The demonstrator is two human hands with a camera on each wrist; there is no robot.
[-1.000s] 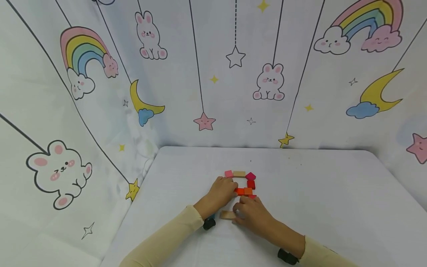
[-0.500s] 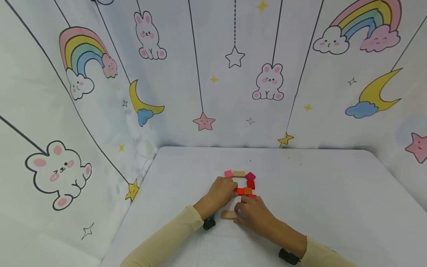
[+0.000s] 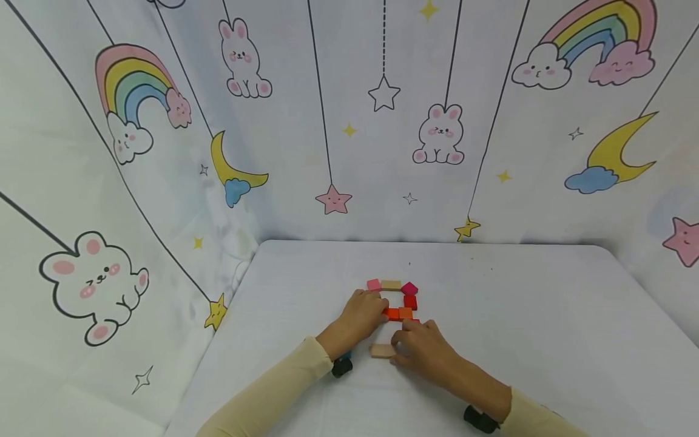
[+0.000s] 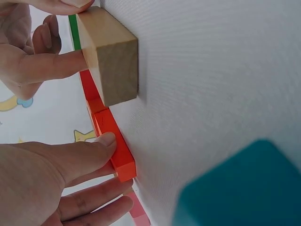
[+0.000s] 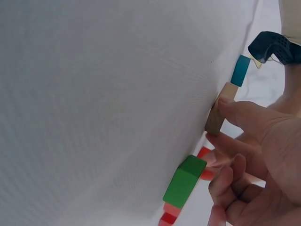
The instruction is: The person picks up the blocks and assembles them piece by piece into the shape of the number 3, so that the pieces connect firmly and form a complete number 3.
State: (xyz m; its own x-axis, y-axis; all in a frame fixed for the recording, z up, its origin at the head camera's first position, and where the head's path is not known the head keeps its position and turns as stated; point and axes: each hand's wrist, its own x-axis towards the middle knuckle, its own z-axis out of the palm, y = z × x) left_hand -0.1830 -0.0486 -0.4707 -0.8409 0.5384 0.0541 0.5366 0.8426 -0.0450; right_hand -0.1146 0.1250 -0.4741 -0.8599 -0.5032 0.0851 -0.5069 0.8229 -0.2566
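Note:
My right hand (image 3: pixel 428 351) pinches a plain wooden block (image 3: pixel 382 351) near the table surface, thumb on one side and a finger on the other, as the right wrist view shows on the wooden block (image 5: pixel 218 113). My left hand (image 3: pixel 361 317) holds an orange-red block (image 4: pixel 116 146) between its thumb and fingers, at the left end of a short row of orange blocks (image 3: pixel 405 313). Above that row stand a red block (image 3: pixel 411 302), a crimson pentagonal block (image 3: pixel 409 289), a tan block (image 3: pixel 391 285) and a pink block (image 3: pixel 374 284). A green block (image 5: pixel 185 181) lies by my right hand, hidden in the head view.
A teal block (image 4: pixel 240 188) sits near my left wrist, mostly covered by it in the head view. The white-covered table (image 3: pixel 519 303) meets a patterned cloth backdrop (image 3: pixel 360 152) at the back and sides. Each wrist carries a black device (image 3: pixel 342 366).
My right hand has slid a little to the right along the table, taking the wooden block with it. My left hand stays in place on the orange-red block.

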